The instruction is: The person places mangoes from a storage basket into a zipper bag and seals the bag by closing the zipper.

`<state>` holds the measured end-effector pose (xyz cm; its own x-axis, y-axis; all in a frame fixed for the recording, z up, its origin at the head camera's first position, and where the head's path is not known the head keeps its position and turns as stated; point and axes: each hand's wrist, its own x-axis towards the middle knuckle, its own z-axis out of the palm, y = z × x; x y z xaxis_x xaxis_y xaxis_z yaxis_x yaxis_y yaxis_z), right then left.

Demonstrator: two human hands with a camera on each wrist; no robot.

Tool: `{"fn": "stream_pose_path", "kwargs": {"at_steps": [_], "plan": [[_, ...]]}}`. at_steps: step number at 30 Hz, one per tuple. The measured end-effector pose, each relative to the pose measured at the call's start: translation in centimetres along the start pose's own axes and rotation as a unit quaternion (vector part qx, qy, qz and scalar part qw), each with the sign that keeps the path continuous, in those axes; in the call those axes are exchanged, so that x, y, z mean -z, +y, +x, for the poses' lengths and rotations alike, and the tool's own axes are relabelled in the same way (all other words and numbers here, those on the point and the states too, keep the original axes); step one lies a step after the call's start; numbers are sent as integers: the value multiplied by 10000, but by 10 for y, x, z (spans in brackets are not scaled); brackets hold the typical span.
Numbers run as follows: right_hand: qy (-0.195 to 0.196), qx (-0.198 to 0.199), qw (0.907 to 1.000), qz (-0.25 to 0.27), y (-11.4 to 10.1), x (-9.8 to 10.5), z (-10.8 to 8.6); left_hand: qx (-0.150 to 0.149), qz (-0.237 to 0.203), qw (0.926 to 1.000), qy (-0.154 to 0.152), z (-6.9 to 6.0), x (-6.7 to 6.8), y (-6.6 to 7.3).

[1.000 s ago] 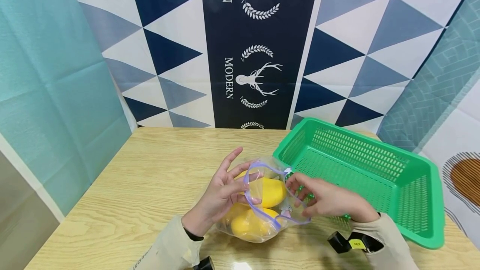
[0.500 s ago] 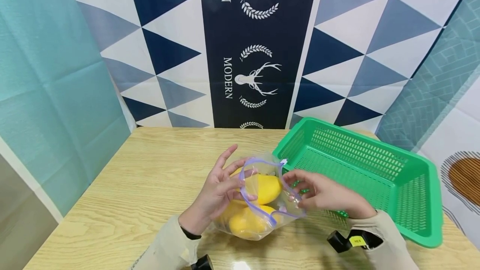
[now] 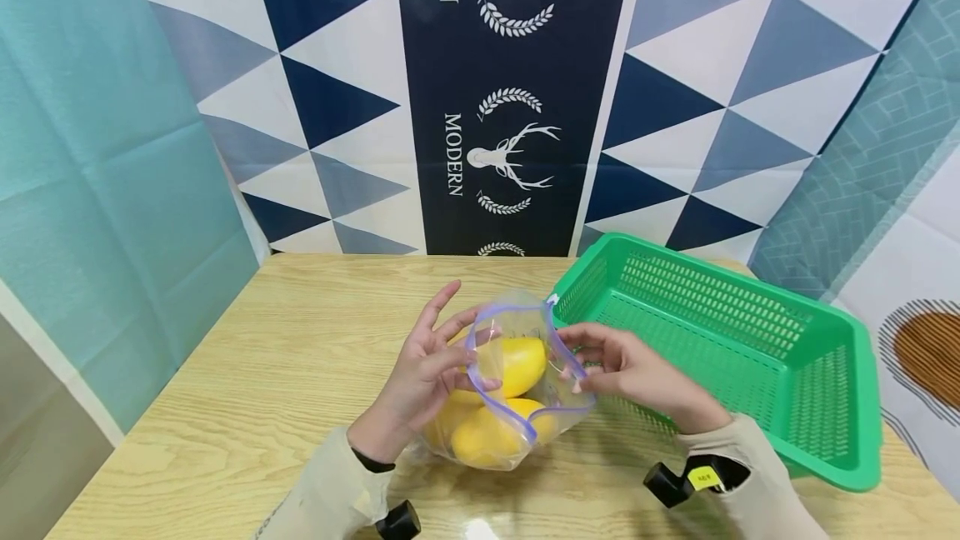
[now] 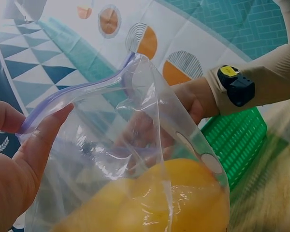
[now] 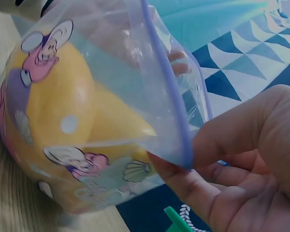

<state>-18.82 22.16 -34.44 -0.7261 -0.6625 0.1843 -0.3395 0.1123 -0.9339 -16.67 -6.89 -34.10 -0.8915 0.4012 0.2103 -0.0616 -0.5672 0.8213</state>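
A clear zip bag (image 3: 555, 394) with a purple rim stands on the table, its mouth spread, with several yellow fruits (image 3: 487, 437) inside. The left hand (image 3: 420, 377) pinches the rim's left side, thumb outside and some fingers inside the mouth. On the opposite side the right hand (image 3: 626, 369) pinches the rim between thumb and finger, as the right wrist view shows at the purple edge (image 5: 176, 96). Cartoon prints cover the bag's side in that view. In the left wrist view the fruits (image 4: 183, 193) lie low in the bag.
A green perforated basket (image 3: 697, 340) stands at the right, just beyond the right hand. The wooden table (image 3: 300, 332) runs back to a patterned cloth (image 3: 502, 107). A teal cloth (image 3: 112, 148) hangs on the left.
Both hands and the bag have shifted slightly left and up in the head view. The bag's mouth faces the head camera a little more; the hands remain at its rim.
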Motion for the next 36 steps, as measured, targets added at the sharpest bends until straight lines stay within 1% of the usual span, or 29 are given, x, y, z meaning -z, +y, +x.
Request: {"fn": "stream_pose_path", "kwargs": {"at_steps": [5, 10, 14, 18, 22, 26, 29, 32, 36], "plan": [[286, 57, 9988, 381, -1, -1, 2, -79, -52, 10000, 12, 0, 2, 3], [549, -147, 9972, 480, -2, -2, 5, -119, -66, 9999, 15, 0, 4, 5], [705, -142, 9957, 578, -2, -3, 9, -175, -95, 9998, 19, 0, 5, 7], [777, -19, 9936, 822, -3, -3, 12, -242, -131, 9996, 42, 0, 6, 10], [825, 150, 9906, 1077, -5, -2, 16, -246, -87, 9996, 109, 0, 7, 14], [857, 265, 9880, 1256, -9, -2, 20, -256, -63, 9996, 76, 1, 9, 18], [890, 331, 9858, 1385, -13, -3, 23, -334, -62, 9994, 79, 1, 12, 21], [907, 431, 9819, 1607, -16, -3, 25, -454, -14, 9989, 76, 1, 15, 24], [921, 581, 9751, 1934, -21, -2, 29, -535, 29, 9986, 26, 0, 18, 26]]}}
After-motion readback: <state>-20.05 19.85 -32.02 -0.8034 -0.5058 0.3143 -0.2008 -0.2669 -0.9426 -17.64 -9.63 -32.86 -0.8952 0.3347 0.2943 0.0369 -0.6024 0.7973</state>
